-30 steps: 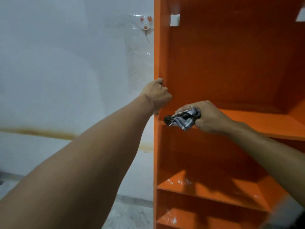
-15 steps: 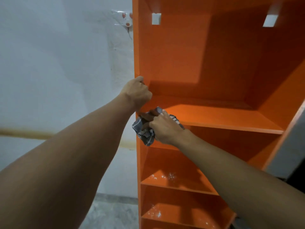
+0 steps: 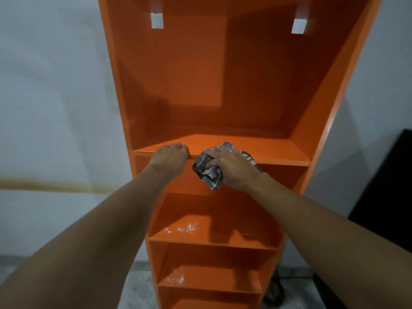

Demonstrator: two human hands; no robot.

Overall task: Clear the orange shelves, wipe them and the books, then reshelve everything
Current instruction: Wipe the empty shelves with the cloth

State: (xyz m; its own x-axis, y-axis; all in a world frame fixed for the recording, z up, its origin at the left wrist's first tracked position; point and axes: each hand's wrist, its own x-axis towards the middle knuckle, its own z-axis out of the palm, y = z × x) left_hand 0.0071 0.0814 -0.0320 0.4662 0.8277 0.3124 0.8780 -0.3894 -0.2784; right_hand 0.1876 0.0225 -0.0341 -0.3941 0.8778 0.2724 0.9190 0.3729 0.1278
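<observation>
Obs.: left hand (image 3: 170,160) has its fingers curled over the front edge of the upper shelf (image 3: 278,150), left of centre, gripping it. The right hand (image 3: 236,169) is closed round a bunched grey checked cloth (image 3: 208,172), held against the same front edge, just beside the left hand but not touching it. Open shelf surface runs behind and right of the cloth to the back panel. The orange bookcase (image 3: 116,85) stands upright against a pale wall (image 3: 55,85). The lower shelf (image 3: 223,238) shows white specks (image 3: 185,228). A dark object (image 3: 390,186) is near the right side panel.
</observation>
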